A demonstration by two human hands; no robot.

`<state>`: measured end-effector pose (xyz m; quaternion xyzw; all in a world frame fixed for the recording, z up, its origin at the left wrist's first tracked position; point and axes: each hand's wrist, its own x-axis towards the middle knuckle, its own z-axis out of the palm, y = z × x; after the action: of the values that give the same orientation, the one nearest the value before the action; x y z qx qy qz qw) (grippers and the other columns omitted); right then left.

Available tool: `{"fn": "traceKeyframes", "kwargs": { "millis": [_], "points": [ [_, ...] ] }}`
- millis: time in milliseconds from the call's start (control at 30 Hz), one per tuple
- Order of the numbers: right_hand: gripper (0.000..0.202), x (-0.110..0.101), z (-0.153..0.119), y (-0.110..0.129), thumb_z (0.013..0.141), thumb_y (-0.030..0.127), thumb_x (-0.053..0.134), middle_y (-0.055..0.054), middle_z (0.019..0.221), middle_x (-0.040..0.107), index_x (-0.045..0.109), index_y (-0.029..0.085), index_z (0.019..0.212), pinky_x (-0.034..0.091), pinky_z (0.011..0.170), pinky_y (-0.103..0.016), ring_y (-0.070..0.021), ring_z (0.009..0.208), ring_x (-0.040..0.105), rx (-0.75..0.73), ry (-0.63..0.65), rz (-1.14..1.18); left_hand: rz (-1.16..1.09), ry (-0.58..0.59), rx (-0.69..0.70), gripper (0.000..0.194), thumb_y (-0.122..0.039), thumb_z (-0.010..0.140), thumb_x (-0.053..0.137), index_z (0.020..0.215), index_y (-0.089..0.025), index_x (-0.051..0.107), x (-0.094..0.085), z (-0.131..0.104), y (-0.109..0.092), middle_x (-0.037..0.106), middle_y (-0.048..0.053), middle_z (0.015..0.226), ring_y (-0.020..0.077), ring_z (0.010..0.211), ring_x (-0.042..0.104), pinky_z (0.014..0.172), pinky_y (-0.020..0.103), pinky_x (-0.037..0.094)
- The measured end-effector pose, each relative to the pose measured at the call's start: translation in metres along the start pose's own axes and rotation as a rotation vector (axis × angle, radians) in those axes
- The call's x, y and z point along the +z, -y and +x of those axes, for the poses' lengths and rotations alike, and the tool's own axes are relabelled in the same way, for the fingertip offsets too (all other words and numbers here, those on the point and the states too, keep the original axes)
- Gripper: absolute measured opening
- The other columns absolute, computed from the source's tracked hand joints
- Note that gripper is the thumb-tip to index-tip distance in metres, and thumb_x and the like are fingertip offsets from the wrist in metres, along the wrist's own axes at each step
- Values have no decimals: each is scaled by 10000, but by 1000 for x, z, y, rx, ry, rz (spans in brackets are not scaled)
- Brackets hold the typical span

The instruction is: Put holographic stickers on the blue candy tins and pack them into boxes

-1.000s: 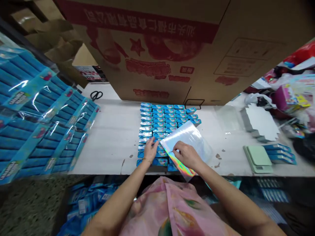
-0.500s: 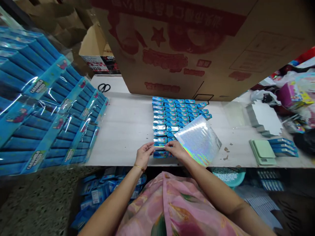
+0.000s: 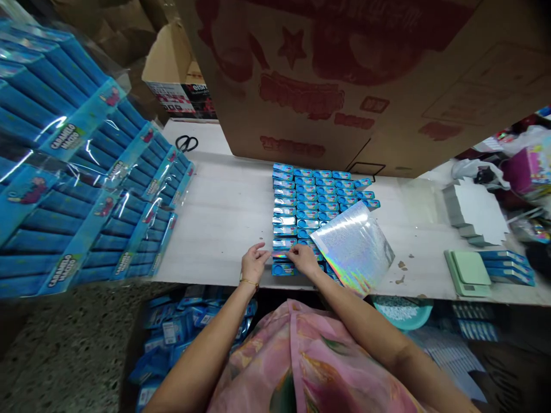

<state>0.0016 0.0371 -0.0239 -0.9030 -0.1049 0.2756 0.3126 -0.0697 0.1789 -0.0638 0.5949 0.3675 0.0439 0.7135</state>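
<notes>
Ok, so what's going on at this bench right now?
A person is working over rows of small blue boxes on the white table. The right hand pinches one end of a thin shiny strip lying across the near boxes. The left hand is at its other end; whether it touches is unclear. A shiny clear sheet lies partly over the boxes, beside the right hand.

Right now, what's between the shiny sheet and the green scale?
In the head view, brown patches on the white table lie between the shiny sheet and the green scale.
</notes>
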Motion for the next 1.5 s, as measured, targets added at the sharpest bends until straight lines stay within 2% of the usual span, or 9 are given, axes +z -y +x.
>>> {"fn": "traceKeyframes", "kwargs": {
  "millis": [333, 500, 600, 700, 800, 900, 1000, 1267, 1500],
  "points": [
    [214, 8, -10, 3, 818, 302, 448, -72, 820, 629, 587, 172, 914, 368, 607, -266, -184, 724, 569, -53, -42, -410, -13, 13, -67, 427, -279, 495, 692, 869, -128, 553, 2, 8, 21, 605, 9, 622, 130, 598, 571, 632, 264, 430],
    [347, 6, -29, -5, 854, 180, 338, -109, 983, 577, 454, 215, 1179, 382, 639, -290, -196, 798, 551, -352, 16, -691, 283, -32, 56, 224, -216, 581, 601, 797, -163, 624, -8, 11, 32, 627, 50, 748, 167, 704, 580, 698, 303, 440],
    [422, 5, -32, -12, 833, 156, 361, -109, 990, 565, 395, 232, 1247, 388, 677, -311, -201, 808, 539, -434, 67, -744, 398, 8, 146, 162, -182, 644, 518, 737, -180, 651, -5, 5, 19, 623, 67, 841, 194, 830, 566, 789, 319, 418],
    [385, -11, -27, -23, 836, 179, 363, -73, 951, 570, 452, 241, 1206, 397, 678, -276, -176, 793, 542, -395, 42, -640, 545, -14, 380, 251, -230, 736, 446, 898, -185, 632, 22, -2, -9, 582, 70, 965, 194, 917, 530, 831, 322, 401],
    [361, -45, -14, -38, 857, 180, 324, -57, 962, 556, 483, 220, 1179, 394, 704, -223, -143, 833, 534, -286, -151, -496, 752, 138, 600, 294, -308, 796, 412, 999, -190, 589, 70, -4, -35, 568, 62, 983, 192, 955, 493, 868, 335, 368],
    [359, -80, 6, -52, 873, 187, 308, -56, 973, 539, 480, 230, 1185, 385, 720, -223, -146, 866, 508, -295, -290, -491, 1053, 229, 587, 280, -367, 748, 509, 952, -195, 595, 117, 2, -45, 545, 70, 972, 234, 954, 462, 816, 371, 371],
    [331, -96, 27, -62, 867, 211, 363, -61, 969, 533, 501, 263, 1164, 373, 681, -251, -171, 844, 484, -425, -213, -634, 1220, 183, 505, 204, -353, 692, 587, 821, -196, 599, 142, 9, -42, 519, 68, 959, 252, 942, 445, 751, 368, 370],
    [294, -94, 35, -97, 855, 168, 394, -92, 1014, 542, 509, 171, 1126, 352, 660, -295, -185, 811, 454, -668, -70, -822, 1191, 96, 475, 164, -358, 712, 570, 734, -196, 569, 146, 9, -31, 498, 54, 976, 235, 945, 426, 740, 351, 333],
    [221, -121, -4, -77, 851, 172, 384, -79, 909, 560, 602, 148, 873, 367, 715, -280, -164, 796, 478, -614, -159, -684, 1194, 89, 495, 181, -373, 705, 575, 734, -194, 570, 146, 10, -29, 503, 54, 966, 231, 924, 432, 729, 345, 334]
  ]
}}
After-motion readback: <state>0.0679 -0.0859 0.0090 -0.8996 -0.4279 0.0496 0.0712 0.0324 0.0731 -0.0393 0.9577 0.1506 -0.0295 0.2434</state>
